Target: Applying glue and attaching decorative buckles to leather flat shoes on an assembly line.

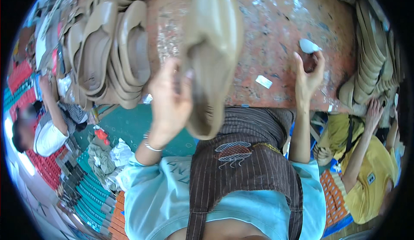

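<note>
A beige slip-on shoe (217, 28) is raised in front of me, heel toward my body and toe pointing away. My left hand (170, 97) is closed on its left side, with the thumb at the shoe's opening. My right hand (310, 76) is over the worktable, thumb and forefinger curved and spread apart. A small white, rounded piece (308, 46) lies at those fingertips; the forefinger seems to touch its edge, while the thumb stands off it. What the piece is cannot be made out. A small white label-like rectangle (263, 81) rests on the table left of my right hand.
Stacked beige shoes (95, 54) line the left of the scuffed reddish worktable (267, 24). More nested shoes (371, 54) stand along its right edge. One person (54, 128) works at far left, and another in yellow (371, 166) reaches toward the right-hand stack.
</note>
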A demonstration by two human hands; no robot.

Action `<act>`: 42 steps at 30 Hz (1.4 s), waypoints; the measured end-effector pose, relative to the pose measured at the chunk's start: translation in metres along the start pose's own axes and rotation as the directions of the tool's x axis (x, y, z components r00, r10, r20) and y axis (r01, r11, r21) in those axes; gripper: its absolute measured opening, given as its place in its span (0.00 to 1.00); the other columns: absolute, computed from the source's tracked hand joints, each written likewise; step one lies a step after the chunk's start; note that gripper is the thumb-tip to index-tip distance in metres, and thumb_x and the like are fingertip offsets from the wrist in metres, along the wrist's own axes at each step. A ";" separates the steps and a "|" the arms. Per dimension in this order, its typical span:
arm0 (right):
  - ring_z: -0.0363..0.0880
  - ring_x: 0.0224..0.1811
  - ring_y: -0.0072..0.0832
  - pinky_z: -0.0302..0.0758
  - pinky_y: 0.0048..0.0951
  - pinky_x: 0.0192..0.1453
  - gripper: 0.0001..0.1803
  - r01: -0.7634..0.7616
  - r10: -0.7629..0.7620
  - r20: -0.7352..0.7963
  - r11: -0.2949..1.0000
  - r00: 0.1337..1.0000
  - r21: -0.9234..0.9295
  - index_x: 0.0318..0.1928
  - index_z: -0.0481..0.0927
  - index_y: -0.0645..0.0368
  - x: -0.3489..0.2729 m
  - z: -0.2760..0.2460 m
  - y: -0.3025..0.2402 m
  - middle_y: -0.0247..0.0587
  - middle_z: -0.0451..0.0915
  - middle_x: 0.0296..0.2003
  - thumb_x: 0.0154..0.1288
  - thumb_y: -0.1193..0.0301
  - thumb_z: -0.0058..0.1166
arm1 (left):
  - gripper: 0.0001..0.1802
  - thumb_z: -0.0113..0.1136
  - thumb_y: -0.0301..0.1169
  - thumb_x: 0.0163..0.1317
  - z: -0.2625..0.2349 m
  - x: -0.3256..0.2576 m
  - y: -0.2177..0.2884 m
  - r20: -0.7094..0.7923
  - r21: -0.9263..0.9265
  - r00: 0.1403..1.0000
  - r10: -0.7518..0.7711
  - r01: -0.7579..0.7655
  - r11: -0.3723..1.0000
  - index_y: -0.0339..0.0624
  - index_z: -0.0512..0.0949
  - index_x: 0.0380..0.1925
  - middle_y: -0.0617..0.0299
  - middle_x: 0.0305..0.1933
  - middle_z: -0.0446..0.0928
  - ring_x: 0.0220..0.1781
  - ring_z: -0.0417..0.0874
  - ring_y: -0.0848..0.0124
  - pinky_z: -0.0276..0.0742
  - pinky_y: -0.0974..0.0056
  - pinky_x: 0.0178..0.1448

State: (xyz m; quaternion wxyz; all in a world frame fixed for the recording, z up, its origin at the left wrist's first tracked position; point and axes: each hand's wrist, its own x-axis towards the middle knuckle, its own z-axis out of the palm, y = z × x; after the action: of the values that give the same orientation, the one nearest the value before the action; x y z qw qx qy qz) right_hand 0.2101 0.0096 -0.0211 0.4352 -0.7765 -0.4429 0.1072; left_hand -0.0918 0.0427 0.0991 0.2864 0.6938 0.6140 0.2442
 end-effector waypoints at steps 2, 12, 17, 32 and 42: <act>0.74 0.47 0.31 0.71 0.30 0.51 0.28 -0.004 0.003 -0.008 1.000 1.000 -0.020 0.51 0.76 0.64 0.006 0.007 -0.003 0.44 0.76 0.43 0.51 0.65 0.70 | 0.10 0.54 0.22 0.61 0.039 -0.023 -0.015 0.216 -0.172 0.962 -0.164 0.203 0.964 0.31 0.71 0.42 0.44 0.32 0.73 0.35 0.78 0.53 0.72 0.57 0.41; 0.76 0.33 0.16 0.73 0.19 0.39 0.08 -0.060 -0.026 0.231 0.931 0.973 0.359 0.39 0.79 0.62 0.011 0.000 -0.027 0.33 0.82 0.36 0.58 0.77 0.62 | 0.21 0.57 0.21 0.60 0.068 -0.051 0.027 0.257 -0.682 0.952 -0.164 0.299 0.667 0.33 0.69 0.54 0.51 0.53 0.71 0.55 0.74 0.63 0.70 0.61 0.60; 0.79 0.31 0.29 0.75 0.26 0.35 0.12 0.264 -0.321 0.474 0.947 0.820 0.184 0.37 0.83 0.59 -0.007 -0.006 -0.070 0.40 0.82 0.32 0.49 0.76 0.66 | 0.21 0.51 0.18 0.64 0.125 -0.028 0.020 0.480 -0.877 0.801 -0.358 0.447 -0.175 0.32 0.64 0.57 0.54 0.57 0.70 0.59 0.72 0.66 0.67 0.63 0.65; 0.75 0.28 0.36 0.72 0.33 0.30 0.10 0.518 -0.450 0.573 0.854 0.685 0.051 0.35 0.80 0.60 -0.001 -0.005 -0.084 0.39 0.77 0.26 0.52 0.70 0.64 | 0.15 0.48 0.16 0.63 0.145 -0.023 0.013 0.382 -0.900 0.884 -0.268 0.291 -0.325 0.34 0.71 0.50 0.56 0.54 0.75 0.56 0.75 0.72 0.68 0.65 0.64; 0.75 0.28 0.36 0.73 0.34 0.30 0.08 0.565 -0.479 0.587 0.824 0.653 0.043 0.30 0.78 0.58 0.003 -0.001 -0.095 0.38 0.76 0.25 0.53 0.70 0.62 | 0.15 0.47 0.16 0.64 0.147 -0.024 0.013 0.379 -0.907 0.882 -0.279 0.294 -0.303 0.35 0.71 0.50 0.58 0.53 0.76 0.53 0.75 0.74 0.69 0.67 0.61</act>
State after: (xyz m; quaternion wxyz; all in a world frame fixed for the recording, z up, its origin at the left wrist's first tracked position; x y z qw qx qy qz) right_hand 0.1563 0.0329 0.0537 0.2359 -0.5751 -0.7638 0.1739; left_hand 0.0162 0.0038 0.0031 0.7654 0.0415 0.3413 0.5440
